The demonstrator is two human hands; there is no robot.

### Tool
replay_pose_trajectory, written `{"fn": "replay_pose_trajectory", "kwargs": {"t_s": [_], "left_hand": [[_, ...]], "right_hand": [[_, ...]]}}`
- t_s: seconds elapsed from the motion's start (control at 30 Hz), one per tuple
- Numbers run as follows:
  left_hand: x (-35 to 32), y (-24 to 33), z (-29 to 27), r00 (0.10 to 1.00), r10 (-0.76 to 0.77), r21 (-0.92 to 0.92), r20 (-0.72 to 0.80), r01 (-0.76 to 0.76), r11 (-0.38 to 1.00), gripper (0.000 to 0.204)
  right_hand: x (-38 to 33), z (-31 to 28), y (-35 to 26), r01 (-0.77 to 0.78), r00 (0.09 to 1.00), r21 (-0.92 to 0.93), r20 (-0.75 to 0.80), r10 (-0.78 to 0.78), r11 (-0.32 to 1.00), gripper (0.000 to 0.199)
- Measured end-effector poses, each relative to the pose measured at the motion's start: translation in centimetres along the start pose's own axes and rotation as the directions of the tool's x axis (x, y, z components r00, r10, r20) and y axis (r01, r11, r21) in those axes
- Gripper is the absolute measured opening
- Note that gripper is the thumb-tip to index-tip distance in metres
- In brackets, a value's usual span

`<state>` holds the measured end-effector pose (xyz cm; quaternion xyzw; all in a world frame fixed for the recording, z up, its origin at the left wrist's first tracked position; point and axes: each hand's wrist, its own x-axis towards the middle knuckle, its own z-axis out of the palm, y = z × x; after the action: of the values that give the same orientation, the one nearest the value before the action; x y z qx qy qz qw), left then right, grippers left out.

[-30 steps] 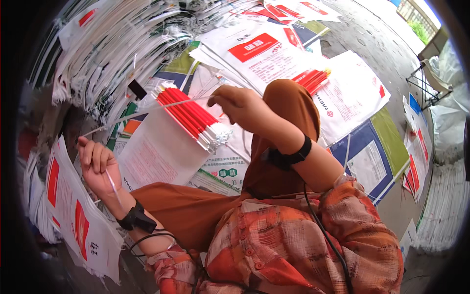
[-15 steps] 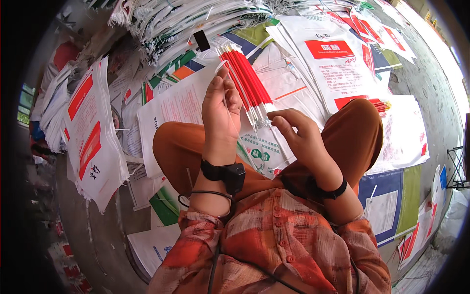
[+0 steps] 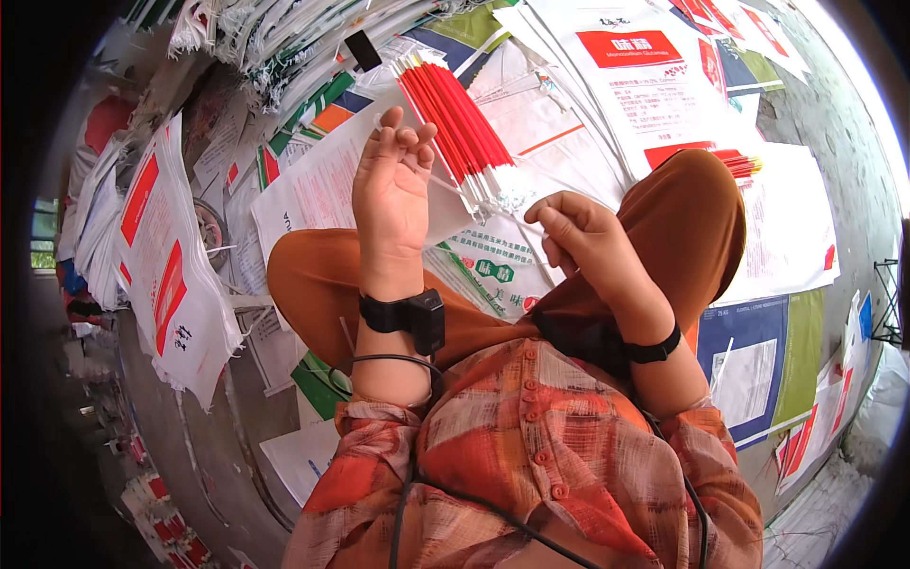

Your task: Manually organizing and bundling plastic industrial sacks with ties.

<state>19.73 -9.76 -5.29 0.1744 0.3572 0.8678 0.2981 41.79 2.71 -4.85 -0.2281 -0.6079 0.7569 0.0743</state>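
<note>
Fingers of the left hand (image 3: 391,194) are pinched round a thin white stick (image 3: 431,176), raised palm-up above the lap. The right hand (image 3: 580,237) is curled, thumb against forefinger, seemingly nipping the stick's other end, though that grip is too small to tell for sure. The step in hand looks like working a single stick between both hands. Any next move would call for a steady, light pinch, as the stick is slender. Just beyond the left fingertips lies a bundle of red sticks (image 3: 453,121) on printed white sacks (image 3: 664,76), near but apart from the held stick.
</note>
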Motion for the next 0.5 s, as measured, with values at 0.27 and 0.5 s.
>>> {"fn": "replay_pose_trajectory", "kwargs": {"t_s": [0.27, 0.5], "left_hand": [[0.5, 1.1, -2.4, 1.000, -0.013, -0.050, -0.022, 0.012, 0.999, 0.029], [-4.9, -4.2, 7.1, 0.917, -0.333, 0.302, 0.218, 0.260, 0.917, 0.035]], "right_hand": [[-3.5, -4.8, -2.2, 0.321, 0.902, 0.041, -0.318, -0.292, 0.946, 0.040], [-0.7, 1.8, 0.5, 0.206, 0.978, 0.020, 0.015, -0.206, 0.978, 0.052]]}}
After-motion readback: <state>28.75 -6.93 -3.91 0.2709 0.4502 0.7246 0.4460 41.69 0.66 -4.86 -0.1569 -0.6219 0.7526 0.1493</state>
